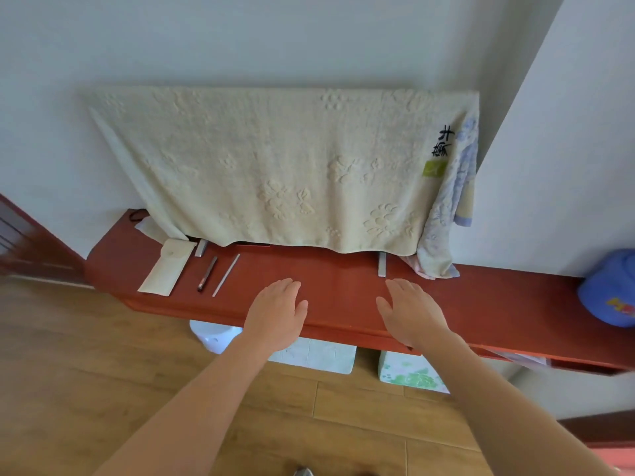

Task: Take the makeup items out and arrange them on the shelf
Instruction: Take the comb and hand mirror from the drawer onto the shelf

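Note:
A long red-brown shelf [481, 297] runs along the wall. On its left part lies a flat cream pouch [166, 266] with its flap shut. Right of the pouch lie a dark slim pen-shaped makeup stick [207, 274] and a thin pale stick [226, 275], side by side and apart. My left hand [278, 310] and my right hand [410, 312] rest palm down over the shelf's front edge near the middle, fingers apart, holding nothing. Both hands are well right of the makeup items.
A cream towel [275, 166] drapes over a flat object standing on two grey feet [382, 264] at the back of the shelf. A blue cap [610, 290] sits at the far right. White boxes [316, 353] stand on the wooden floor below.

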